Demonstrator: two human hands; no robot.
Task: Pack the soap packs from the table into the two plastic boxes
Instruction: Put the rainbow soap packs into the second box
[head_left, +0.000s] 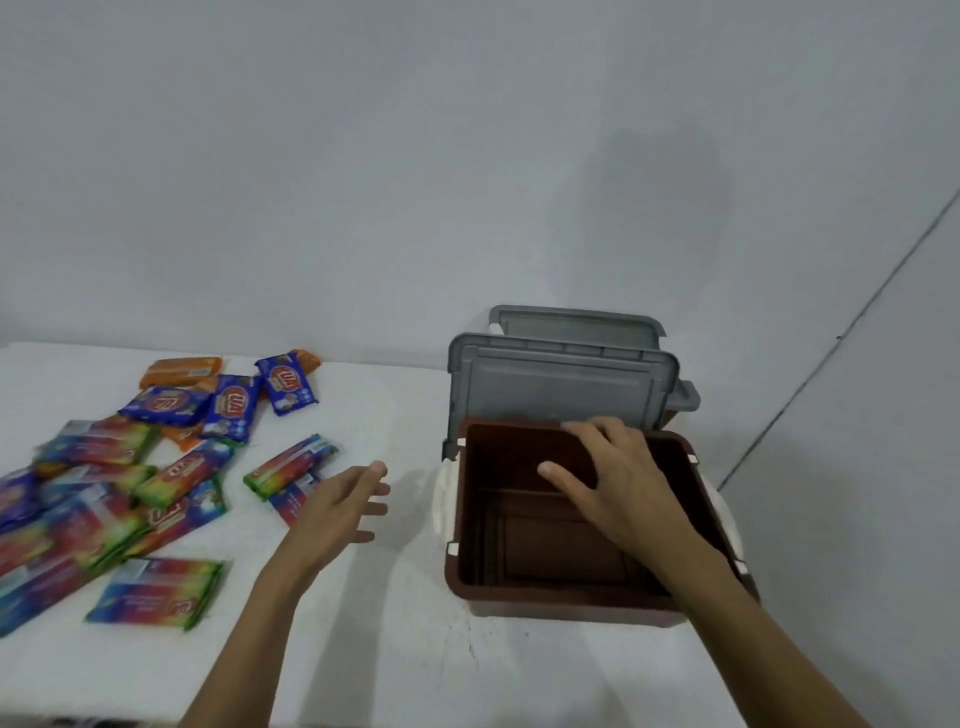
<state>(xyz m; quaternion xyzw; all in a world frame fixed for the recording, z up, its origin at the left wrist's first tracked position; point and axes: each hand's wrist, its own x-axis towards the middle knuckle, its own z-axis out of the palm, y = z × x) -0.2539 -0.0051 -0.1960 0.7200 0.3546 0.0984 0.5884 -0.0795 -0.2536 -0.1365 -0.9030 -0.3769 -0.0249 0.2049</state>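
Observation:
Several soap packs lie scattered on the left of the white table: rainbow-coloured ones (156, 590), blue ones (285, 382) and orange ones (179, 370). A brown plastic box (519, 592) stands open on the right, nothing inside, its grey lid (561, 387) tilted up behind it. A second grey lid (576, 322) rises further back; the box under it is hidden. My left hand (340, 501) hovers with straight fingers beside a rainbow pack (291, 462), holding nothing. My right hand (618, 483) is spread over the brown box's opening, fingertips near its far rim, holding nothing.
The table (395, 665) is covered in white cloth and ends just right of the box. A bare pale wall runs behind it. A white round object (441, 504) shows under the brown box's sides.

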